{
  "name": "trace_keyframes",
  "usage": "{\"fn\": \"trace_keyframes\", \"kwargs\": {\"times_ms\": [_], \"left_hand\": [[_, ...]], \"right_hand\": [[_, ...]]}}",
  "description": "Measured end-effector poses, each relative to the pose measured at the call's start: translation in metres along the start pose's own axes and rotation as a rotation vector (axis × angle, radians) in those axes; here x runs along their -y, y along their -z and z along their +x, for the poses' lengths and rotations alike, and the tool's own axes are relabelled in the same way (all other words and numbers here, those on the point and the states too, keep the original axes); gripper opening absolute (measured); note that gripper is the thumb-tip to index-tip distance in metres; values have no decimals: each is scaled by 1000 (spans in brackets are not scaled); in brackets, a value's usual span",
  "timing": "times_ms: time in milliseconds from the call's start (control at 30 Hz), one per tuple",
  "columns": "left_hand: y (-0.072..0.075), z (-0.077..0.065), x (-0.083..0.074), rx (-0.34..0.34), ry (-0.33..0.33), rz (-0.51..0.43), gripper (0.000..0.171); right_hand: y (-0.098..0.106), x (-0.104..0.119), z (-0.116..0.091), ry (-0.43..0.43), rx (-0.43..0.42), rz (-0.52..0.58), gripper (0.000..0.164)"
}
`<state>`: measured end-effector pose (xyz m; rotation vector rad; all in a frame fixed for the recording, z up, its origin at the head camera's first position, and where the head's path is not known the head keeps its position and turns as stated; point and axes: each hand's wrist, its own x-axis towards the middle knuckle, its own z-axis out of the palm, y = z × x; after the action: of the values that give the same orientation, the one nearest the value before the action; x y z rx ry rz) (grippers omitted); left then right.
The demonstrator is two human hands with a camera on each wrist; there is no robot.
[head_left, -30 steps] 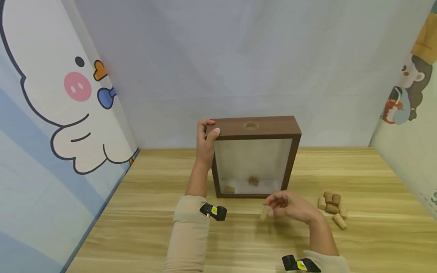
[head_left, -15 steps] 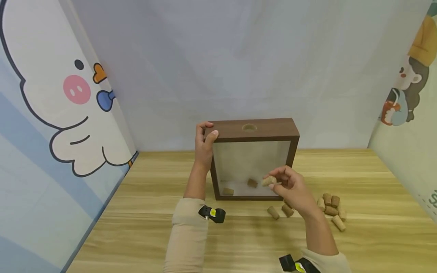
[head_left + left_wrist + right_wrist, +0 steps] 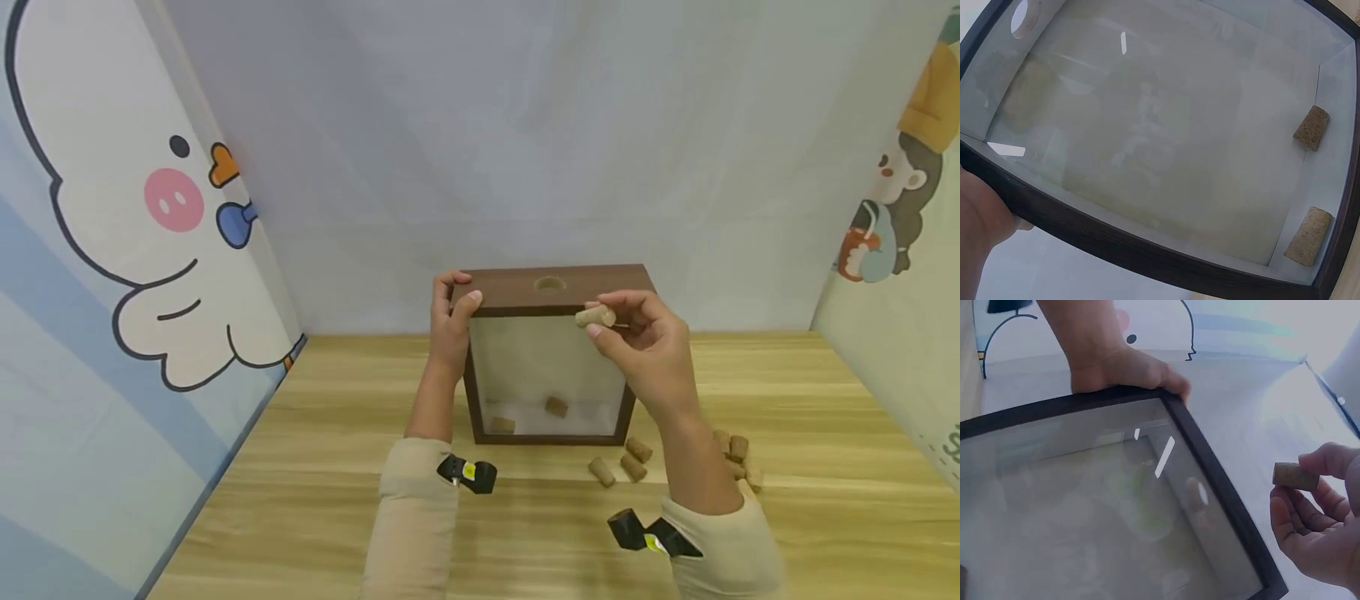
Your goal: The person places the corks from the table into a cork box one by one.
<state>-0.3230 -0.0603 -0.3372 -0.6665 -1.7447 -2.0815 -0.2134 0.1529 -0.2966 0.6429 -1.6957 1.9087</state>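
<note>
A dark wood shadow box [image 3: 510,287] with a clear front stands upright on the table, a round hole [image 3: 551,285] in its top. My left hand [image 3: 450,325] grips its upper left corner, thumb on the top edge. Between thumb and fingers my right hand [image 3: 656,346] pinches a cork [image 3: 596,317], held sideways in front of the box's upper right part, below and right of the hole. The right wrist view shows this cork [image 3: 1295,476] too. Inside the box, a darker cork [image 3: 1312,128] and a paler cork [image 3: 1308,236] lie at the bottom.
Three loose corks [image 3: 633,467] lie on the table [image 3: 315,500] at the box's front right. Farther right is a pile of several corks [image 3: 738,450], partly hidden by my right forearm. A pale curtain [image 3: 525,150] hangs behind the box.
My right hand has picked up a cork from the table and raised it to near the box's top, uncovering loose corks below. The left hand keeps its grip on the corner.
</note>
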Motion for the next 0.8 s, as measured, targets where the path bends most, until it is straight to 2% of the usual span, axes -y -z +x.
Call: {"fn": "trace_keyframes", "kwargs": {"times_ms": [167,300,433,700,800], "left_hand": [[0,0,1,-4,-11,-19,31],[-1,0,2,-6,-13,-37,30],[0,-1,1,4,-14,-50,32],[1,-1,0,8,-6,-47,32],[1,-1,-1,10,0,-34,32]], "right_hand": [[-4,6,23,40,-10,-47,27],[-7,3,43,-9,-7,-144,29],[-9,-1,61,-124,31,-240,33],[-13,1,85,-439,168,-440,33],[-14,3,92,-515,187,-493,32]]}}
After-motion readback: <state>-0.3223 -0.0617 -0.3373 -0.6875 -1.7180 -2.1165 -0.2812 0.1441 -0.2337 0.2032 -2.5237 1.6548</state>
